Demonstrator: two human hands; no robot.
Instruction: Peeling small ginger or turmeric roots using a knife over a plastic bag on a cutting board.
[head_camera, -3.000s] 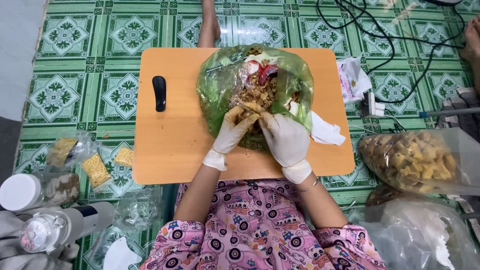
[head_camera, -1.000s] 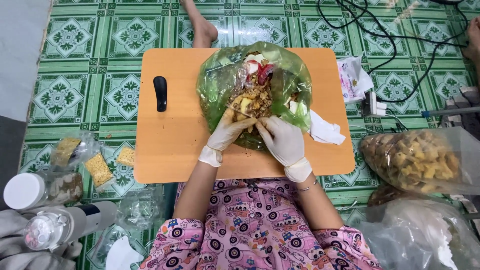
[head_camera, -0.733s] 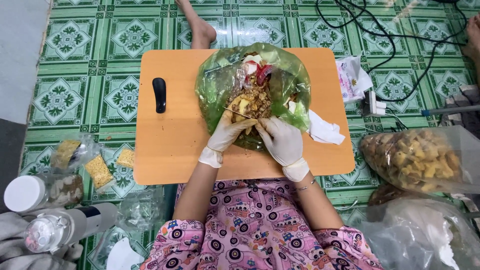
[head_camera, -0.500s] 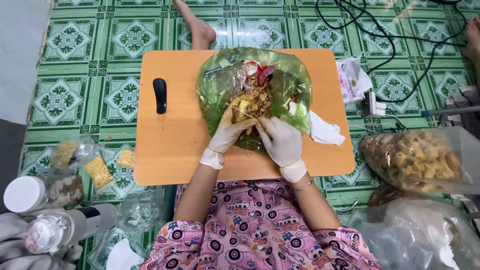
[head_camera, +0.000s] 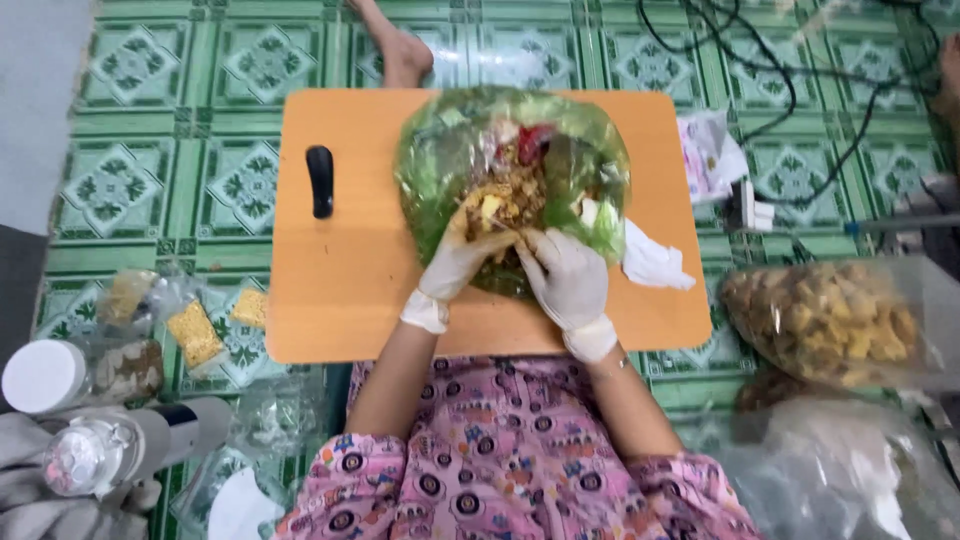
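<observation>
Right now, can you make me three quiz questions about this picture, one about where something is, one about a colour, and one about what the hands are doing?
1. Where does the black handle-shaped thing lie?
A. On the wooden board's left part
B. On the floor
C. Inside the bag

2. What colour are the gloves?
A. Blue
B. White
C. Black

3. What are the two hands doing?
A. Resting in the lap
B. Holding the bottle
C. Both at the food in the clear bag

Answers: 1 A, it lies on the board left of the bag. 2 B, the left hand and right hand both wear white gloves. 3 C, both sets of fingertips meet at the food at the bag's middle.
</observation>
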